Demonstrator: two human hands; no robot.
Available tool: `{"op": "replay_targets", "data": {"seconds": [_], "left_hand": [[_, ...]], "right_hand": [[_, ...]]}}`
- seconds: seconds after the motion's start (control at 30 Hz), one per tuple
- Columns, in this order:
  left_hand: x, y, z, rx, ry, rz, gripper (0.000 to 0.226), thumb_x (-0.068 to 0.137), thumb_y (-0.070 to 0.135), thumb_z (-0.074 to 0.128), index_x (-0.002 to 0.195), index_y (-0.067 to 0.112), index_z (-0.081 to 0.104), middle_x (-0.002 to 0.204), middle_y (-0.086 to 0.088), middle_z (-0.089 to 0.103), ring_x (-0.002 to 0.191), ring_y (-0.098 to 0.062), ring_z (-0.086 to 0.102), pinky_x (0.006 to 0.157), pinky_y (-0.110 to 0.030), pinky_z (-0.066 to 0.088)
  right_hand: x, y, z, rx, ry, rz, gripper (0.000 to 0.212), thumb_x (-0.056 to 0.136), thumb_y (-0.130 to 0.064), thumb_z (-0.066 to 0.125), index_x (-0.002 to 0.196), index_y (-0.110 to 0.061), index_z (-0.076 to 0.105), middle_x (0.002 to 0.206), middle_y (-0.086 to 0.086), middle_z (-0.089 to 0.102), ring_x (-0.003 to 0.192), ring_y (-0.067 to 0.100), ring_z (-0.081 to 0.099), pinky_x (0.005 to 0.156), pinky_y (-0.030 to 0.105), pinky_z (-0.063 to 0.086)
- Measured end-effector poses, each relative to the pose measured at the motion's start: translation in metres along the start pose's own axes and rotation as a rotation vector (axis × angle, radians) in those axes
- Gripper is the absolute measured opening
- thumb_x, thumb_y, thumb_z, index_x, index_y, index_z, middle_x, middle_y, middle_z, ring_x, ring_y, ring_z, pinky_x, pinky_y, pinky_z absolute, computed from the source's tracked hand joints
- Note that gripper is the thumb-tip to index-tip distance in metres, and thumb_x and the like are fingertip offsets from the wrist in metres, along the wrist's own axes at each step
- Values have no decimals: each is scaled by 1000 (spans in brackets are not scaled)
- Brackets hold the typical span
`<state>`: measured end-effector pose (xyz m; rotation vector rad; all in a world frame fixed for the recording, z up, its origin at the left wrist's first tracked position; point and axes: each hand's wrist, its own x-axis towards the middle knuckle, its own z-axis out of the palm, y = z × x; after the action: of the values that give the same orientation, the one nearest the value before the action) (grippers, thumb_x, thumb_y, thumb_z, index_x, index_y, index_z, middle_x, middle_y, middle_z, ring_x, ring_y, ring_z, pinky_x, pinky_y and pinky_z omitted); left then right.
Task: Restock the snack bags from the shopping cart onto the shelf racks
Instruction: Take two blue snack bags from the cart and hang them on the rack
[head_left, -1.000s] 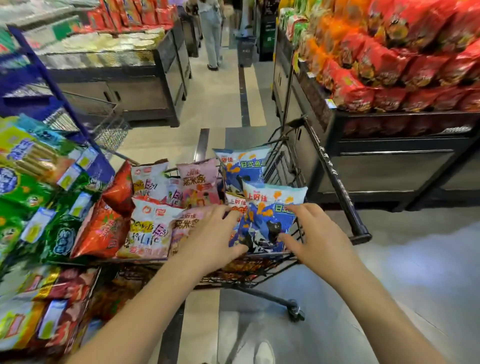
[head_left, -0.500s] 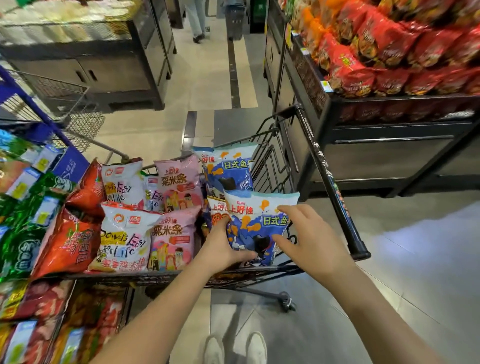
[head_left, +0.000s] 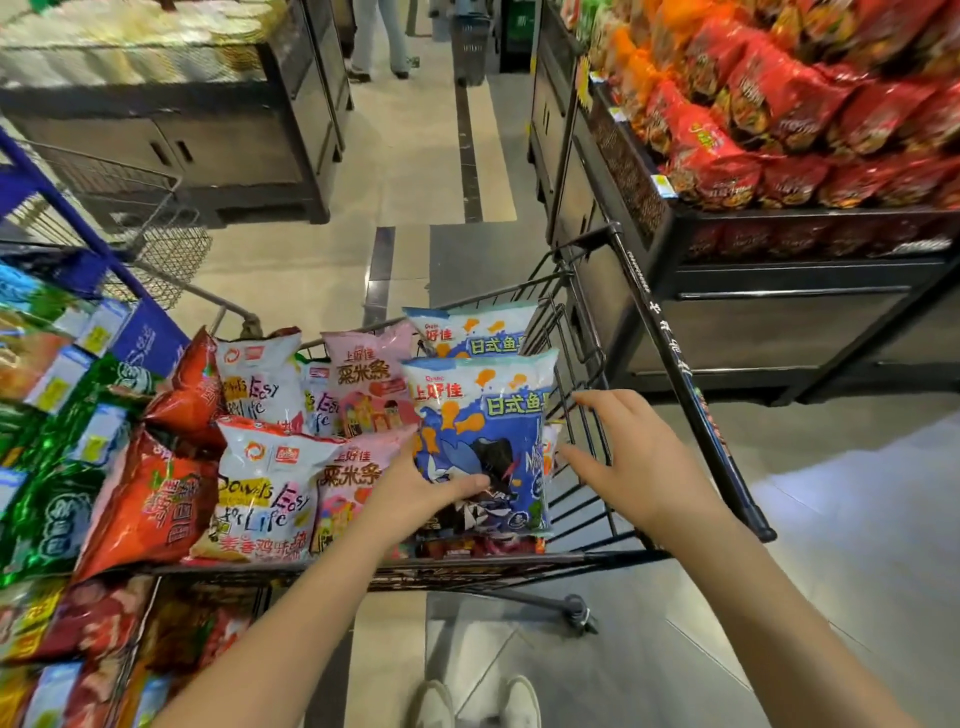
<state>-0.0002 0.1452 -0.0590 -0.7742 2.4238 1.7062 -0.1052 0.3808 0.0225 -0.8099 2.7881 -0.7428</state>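
Two blue bags stand at the right end of the shopping cart (head_left: 587, 558), and I count pink bags (head_left: 363, 374), white bags (head_left: 265, 483) and a red bag (head_left: 150, 499) packed in toward 9 o'clock of them. The cart's black handle (head_left: 675, 374) runs across at 3 o'clock, between me and the right shelf rack (head_left: 779, 270), which is piled with red packets at 1 o'clock. A second rack of green packets (head_left: 52, 467) crowds the cart at 9 o'clock. Far off at 12 o'clock a person's legs (head_left: 379, 41) and a basket (head_left: 470, 47) stand in the aisle. Against half a second ago, the front blue snack bag (head_left: 483, 415) sits higher and more upright, now hiding the lower part of the rear blue bag (head_left: 467, 332), and my right hand (head_left: 639, 467) has come off its top corner. My left hand (head_left: 415, 493) grips that front bag at its lower left, thumb laid across the print. The right hand is spread wide, holding nothing, just beside the bag's right edge at 3 o'clock of it.
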Motion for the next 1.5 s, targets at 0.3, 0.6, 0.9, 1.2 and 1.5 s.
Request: {"op": "replay_targets", "data": {"seconds": [0.3, 0.6, 0.9, 1.2, 1.5], "left_hand": [[-3, -12, -82, -298, 116, -30, 79, 70, 61, 87, 137, 39, 51, 125, 21, 67, 119, -9, 61, 111, -41, 43], [-3, -14, -135, -487, 210, -43, 59, 86, 38, 79, 135, 42, 48, 116, 28, 61, 100, 8, 54, 96, -29, 39], [10, -20, -126, -531, 312, -170, 80, 67, 59, 88, 136, 38, 54, 117, 30, 55, 115, -10, 56, 105, -37, 39], [13, -12, -114, -534, 380, -232, 111, 41, 76, 92, 139, 41, 55, 132, 15, 69, 130, -18, 59, 117, -52, 39], [-3, 9, -119, -582, 392, -109, 92, 50, 67, 90, 133, 44, 59, 128, 20, 71, 128, -14, 61, 117, -48, 39]], "right_hand": [[59, -24, 20, 47, -122, 66, 73, 89, -48, 74, 151, -23, 44, 145, 2, 53, 128, 17, 55, 105, 36, 49], [144, -19, 46, 198, -308, 241, 101, 78, -40, 88, 155, -9, 30, 155, 10, 47, 129, 23, 53, 98, 33, 45], [189, 26, 99, 388, -537, 279, 110, 73, -39, 92, 158, -16, 26, 154, 2, 49, 129, 23, 55, 108, 38, 46], [191, 36, 112, 471, -414, 188, 81, 73, -32, 93, 139, -25, 47, 121, -9, 64, 104, 12, 63, 82, 25, 50], [199, 20, 74, 713, -291, 149, 58, 77, -26, 91, 126, -27, 61, 107, -12, 73, 80, -8, 70, 61, 7, 51]]}}
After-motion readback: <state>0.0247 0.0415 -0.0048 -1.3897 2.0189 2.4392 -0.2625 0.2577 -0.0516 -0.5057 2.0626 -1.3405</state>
